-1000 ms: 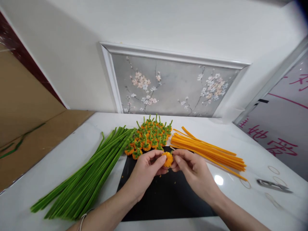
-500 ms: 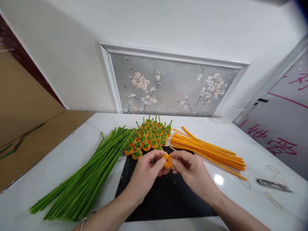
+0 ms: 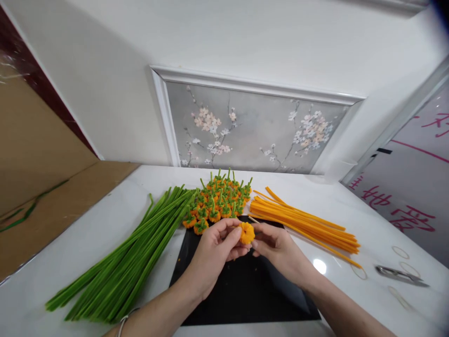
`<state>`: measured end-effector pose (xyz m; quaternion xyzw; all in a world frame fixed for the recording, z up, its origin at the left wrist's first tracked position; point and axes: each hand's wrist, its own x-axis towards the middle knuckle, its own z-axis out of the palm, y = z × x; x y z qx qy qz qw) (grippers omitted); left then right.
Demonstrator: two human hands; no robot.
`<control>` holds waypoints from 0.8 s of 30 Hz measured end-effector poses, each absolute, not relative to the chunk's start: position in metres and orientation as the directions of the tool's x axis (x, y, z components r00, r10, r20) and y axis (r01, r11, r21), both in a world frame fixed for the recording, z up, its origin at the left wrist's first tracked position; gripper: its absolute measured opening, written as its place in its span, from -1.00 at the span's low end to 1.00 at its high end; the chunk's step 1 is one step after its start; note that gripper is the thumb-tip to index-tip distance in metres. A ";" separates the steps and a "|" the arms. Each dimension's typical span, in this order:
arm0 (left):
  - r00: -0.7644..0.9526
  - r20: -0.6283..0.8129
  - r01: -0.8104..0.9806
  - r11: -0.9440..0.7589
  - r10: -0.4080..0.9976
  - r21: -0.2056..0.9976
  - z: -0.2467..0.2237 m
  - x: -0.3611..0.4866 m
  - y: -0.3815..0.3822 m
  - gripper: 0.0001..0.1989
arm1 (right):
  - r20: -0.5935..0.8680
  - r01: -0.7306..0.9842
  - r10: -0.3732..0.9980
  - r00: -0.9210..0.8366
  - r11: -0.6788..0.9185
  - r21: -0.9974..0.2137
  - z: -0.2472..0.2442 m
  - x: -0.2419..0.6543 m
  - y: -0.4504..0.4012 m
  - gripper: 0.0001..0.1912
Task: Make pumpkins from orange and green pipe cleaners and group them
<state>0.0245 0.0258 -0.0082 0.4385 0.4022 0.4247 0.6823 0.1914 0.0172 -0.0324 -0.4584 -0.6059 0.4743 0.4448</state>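
Observation:
A small orange fuzzy pumpkin (image 3: 247,232), made of bent chenille stem, is pinched between the thumb and fingers of my left hand (image 3: 219,245). Its ribbed round side with a dimple faces me. My right hand (image 3: 278,248) has its thumb and fingertips closed in at the pumpkin's right edge; their exact grip is partly hidden. Just behind the right index finger the tip of a thin pale stick (image 3: 253,219) shows, and I cannot tell whether it is held. Both hands are above a black mat (image 3: 245,295).
Beyond the mat stand several finished orange pumpkins with green stems (image 3: 219,199). Green chenille stems (image 3: 129,262) lie at left, orange chenille stems (image 3: 305,222) at right. Thread snips (image 3: 401,275) and rubber bands (image 3: 400,252) rest far right. A framed floral panel (image 3: 259,126) backs the table.
The orange pumpkin has turned so its round ribbed side shows more. My right fingertips have eased slightly off its front toward its right edge. The view has shifted slightly.

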 end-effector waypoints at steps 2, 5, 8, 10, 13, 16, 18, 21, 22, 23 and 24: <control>0.342 -0.177 -0.218 0.261 0.923 0.940 -0.009 0.025 0.024 -0.77 | 0.091 0.140 0.977 -0.193 0.119 -0.983 -0.035 0.190 0.018 -0.84; 0.376 -0.152 -0.184 0.234 0.914 0.955 -0.010 0.024 0.024 -0.75 | 0.176 0.191 0.974 -0.141 0.201 -0.961 -0.037 0.191 0.018 -0.89; 0.368 -0.007 -0.083 0.041 0.930 0.996 -0.011 0.023 0.026 -0.68 | 0.287 0.263 0.951 -0.117 0.308 -0.914 -0.035 0.193 0.017 -0.89; 0.359 0.114 0.018 -0.129 0.926 0.991 -0.012 0.022 0.027 -0.57 | 0.327 0.285 0.936 -0.128 0.351 -0.892 -0.033 0.193 0.016 -0.88; 0.362 0.221 0.138 -0.287 0.906 0.948 -0.012 0.021 0.026 -0.63 | 0.357 0.288 0.920 -0.159 0.389 -0.875 -0.031 0.192 0.014 -0.85; 0.351 0.266 0.178 -0.343 0.897 0.922 -0.012 0.022 0.025 -0.73 | 0.370 0.295 0.915 -0.159 0.402 -0.867 -0.032 0.189 0.013 -0.82; 0.344 0.284 0.168 -0.357 0.895 0.919 -0.012 0.022 0.024 -0.74 | 0.359 0.304 0.922 -0.146 0.387 -0.871 -0.033 0.189 0.013 -0.83; 0.330 0.309 0.165 -0.377 0.892 0.912 -0.012 0.022 0.024 -0.72 | 0.322 0.289 0.936 -0.142 0.351 -0.891 -0.034 0.188 0.013 -0.83; 0.327 0.309 0.160 -0.375 0.893 0.913 -0.012 0.022 0.024 -0.71 | 0.310 0.278 0.940 -0.145 0.339 -0.899 -0.034 0.187 0.013 -0.82; 0.327 0.301 0.146 -0.363 0.896 0.920 -0.013 0.023 0.024 -0.69 | 0.298 0.263 0.943 -0.148 0.328 -0.907 -0.035 0.187 0.012 -0.82; 0.330 0.286 0.124 -0.341 0.900 0.932 -0.013 0.023 0.024 -0.67 | 0.285 0.248 0.947 -0.151 0.315 -0.916 -0.035 0.187 0.012 -0.82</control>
